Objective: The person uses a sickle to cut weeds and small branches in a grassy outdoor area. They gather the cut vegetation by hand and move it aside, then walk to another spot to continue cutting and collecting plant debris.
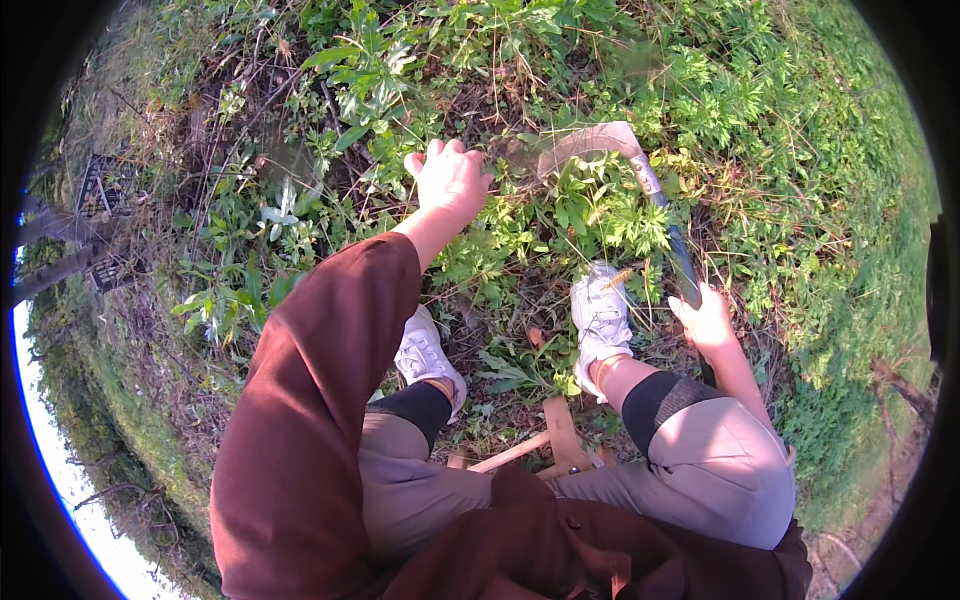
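Note:
My right hand (706, 319) is closed round the dark handle of a sickle (677, 251). The sickle's curved, dull metal blade (589, 141) lies among low weeds ahead of my right foot, its tip pointing left. My left hand (450, 176) reaches forward over the weeds (480, 255), left of the blade and apart from it. Its fingers are spread and partly bent; nothing plain shows in them, though the palm side is hidden. Green leafy plants and dry stems surround both hands.
My white shoes (600, 311) stand apart among plants. Below me are wooden pieces of what looks like a low stool (564, 435). Dark plastic crates (105, 184) and a tree trunk (56, 274) are at the far left. Bare branches (904, 390) lie at the right.

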Action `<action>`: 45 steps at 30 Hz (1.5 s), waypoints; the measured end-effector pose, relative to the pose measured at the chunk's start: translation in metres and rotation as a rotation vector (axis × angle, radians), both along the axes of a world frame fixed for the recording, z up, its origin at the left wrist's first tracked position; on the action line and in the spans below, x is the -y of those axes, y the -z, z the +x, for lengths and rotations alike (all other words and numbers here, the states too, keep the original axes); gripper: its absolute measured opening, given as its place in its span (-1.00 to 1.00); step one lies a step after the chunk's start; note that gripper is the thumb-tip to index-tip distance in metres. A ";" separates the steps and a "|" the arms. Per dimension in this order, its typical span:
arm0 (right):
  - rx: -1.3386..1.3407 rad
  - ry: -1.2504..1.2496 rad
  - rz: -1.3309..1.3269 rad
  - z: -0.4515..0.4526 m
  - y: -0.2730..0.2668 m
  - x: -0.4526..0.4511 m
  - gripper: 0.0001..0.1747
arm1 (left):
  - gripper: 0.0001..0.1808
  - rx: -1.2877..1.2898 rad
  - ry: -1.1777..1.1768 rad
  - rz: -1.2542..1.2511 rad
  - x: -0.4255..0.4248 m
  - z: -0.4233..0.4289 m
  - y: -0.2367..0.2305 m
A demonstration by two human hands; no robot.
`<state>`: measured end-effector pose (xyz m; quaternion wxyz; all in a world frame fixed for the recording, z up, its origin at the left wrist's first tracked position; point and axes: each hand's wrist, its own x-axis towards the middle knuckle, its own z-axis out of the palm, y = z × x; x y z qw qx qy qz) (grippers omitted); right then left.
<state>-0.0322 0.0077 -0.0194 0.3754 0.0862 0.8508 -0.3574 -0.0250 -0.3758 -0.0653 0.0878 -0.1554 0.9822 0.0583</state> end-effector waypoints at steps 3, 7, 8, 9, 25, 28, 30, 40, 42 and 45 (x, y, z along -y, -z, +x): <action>-0.077 0.093 -0.066 -0.005 -0.006 0.008 -0.75 | -0.66 -0.100 0.075 0.020 -0.018 0.004 -0.002; -0.076 0.227 -0.123 -0.012 -0.014 0.017 -0.77 | -0.60 -0.030 0.122 0.061 -0.022 0.003 -0.004; -0.074 0.256 -0.149 -0.013 -0.016 0.018 -0.77 | -0.58 -0.020 0.135 0.072 -0.022 0.002 -0.006; -0.065 0.266 -0.153 -0.014 -0.016 0.019 -0.77 | -0.56 -0.046 0.182 0.073 -0.023 0.001 -0.006; -0.080 0.139 -0.112 -0.006 -0.010 0.021 -0.78 | -0.71 0.076 0.428 0.110 -0.076 -0.023 -0.004; -0.106 0.112 -0.107 -0.006 -0.010 0.023 -0.77 | -0.75 0.069 0.471 0.139 -0.074 -0.026 -0.007; -0.092 0.102 -0.080 -0.008 -0.011 0.023 -0.75 | -0.78 0.030 0.482 0.152 -0.068 -0.025 -0.004; -0.128 0.064 -0.054 -0.015 -0.013 0.025 -0.73 | -0.69 0.067 -0.246 0.204 0.002 -0.006 0.016; -0.119 0.028 -0.050 -0.015 -0.015 0.030 -0.73 | -0.66 0.110 -0.352 0.273 0.004 -0.008 0.016; -0.197 -0.123 0.025 -0.015 -0.008 0.038 -0.69 | -0.65 0.130 -0.444 0.337 0.002 -0.011 0.015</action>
